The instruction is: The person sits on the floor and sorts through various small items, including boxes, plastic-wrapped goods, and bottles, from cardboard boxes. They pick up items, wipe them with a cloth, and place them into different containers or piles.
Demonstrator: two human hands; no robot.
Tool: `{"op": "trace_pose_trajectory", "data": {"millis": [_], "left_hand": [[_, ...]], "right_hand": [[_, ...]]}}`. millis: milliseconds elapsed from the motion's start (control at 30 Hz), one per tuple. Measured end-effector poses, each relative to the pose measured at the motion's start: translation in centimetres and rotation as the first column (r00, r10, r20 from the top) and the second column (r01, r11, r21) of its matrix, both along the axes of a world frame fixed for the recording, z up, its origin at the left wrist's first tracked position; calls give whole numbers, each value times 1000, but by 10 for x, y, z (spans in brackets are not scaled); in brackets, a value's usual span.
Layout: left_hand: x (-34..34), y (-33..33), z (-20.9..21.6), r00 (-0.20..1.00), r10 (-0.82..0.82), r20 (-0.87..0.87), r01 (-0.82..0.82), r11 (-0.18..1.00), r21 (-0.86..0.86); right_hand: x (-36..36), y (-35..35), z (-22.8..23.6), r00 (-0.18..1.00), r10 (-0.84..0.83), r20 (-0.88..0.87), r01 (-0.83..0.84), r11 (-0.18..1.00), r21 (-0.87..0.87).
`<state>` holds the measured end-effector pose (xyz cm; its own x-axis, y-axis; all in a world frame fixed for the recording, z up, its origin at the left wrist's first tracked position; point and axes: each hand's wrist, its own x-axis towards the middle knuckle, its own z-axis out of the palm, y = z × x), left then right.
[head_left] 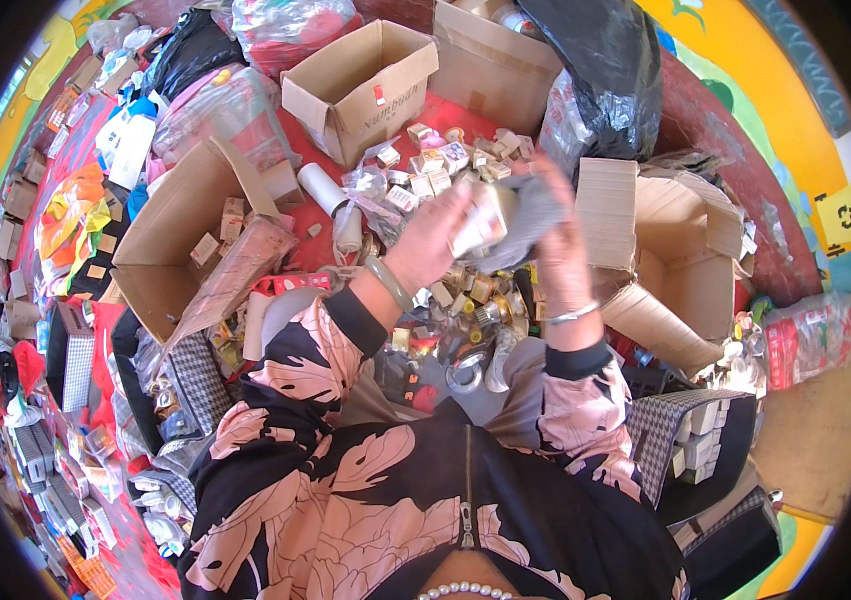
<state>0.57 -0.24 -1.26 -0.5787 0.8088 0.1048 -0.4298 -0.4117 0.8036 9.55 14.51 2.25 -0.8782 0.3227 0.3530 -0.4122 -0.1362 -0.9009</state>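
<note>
My left hand (429, 242) is closed on a small white and tan box (483, 218), held up in front of my chest. Against the box's right side is a grey cloth-like piece (530, 222), gripped by my right hand (563, 262), which is smeared by motion. Whether the grey piece wraps the box or only touches it, I cannot tell. Beneath and beyond my hands lies a heap of small boxes (437, 172), along with bottles and jars (480, 290) nearer my lap.
Open cardboard boxes stand at the left (160, 255), far side (355, 100) and right (680, 250). A black plastic bag (600, 75) sits at the far right. Houndstooth-patterned bins (200, 375) flank me, one on the right (670, 425) holding small white boxes. A white roll (323, 188) lies left of the heap.
</note>
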Motion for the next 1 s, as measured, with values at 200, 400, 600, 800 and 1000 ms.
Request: {"op": "trace_pose_trajectory", "data": {"millis": [200, 400, 600, 800, 1000], "left_hand": [[17, -5, 29, 982, -26, -188, -5, 987, -163], [12, 0, 10, 844, 5, -537, -38, 998, -51], [15, -7, 29, 998, -18, -67, 23, 997, 70], [2, -8, 24, 854, 215, -474, -256, 966, -23], [-5, -17, 40, 588, -59, -807, -153, 971, -182]], "right_hand": [[-4, -18, -17, 969, 33, 247, 83, 893, -442], [-4, -18, -8, 946, -38, 322, 213, 821, -530], [-6, 4, -43, 947, 107, 303, 149, 689, -709], [-11, -31, -32, 939, 224, 263, 63, 637, -768], [1, -28, -17, 963, 266, 44, -83, 449, -890]]}}
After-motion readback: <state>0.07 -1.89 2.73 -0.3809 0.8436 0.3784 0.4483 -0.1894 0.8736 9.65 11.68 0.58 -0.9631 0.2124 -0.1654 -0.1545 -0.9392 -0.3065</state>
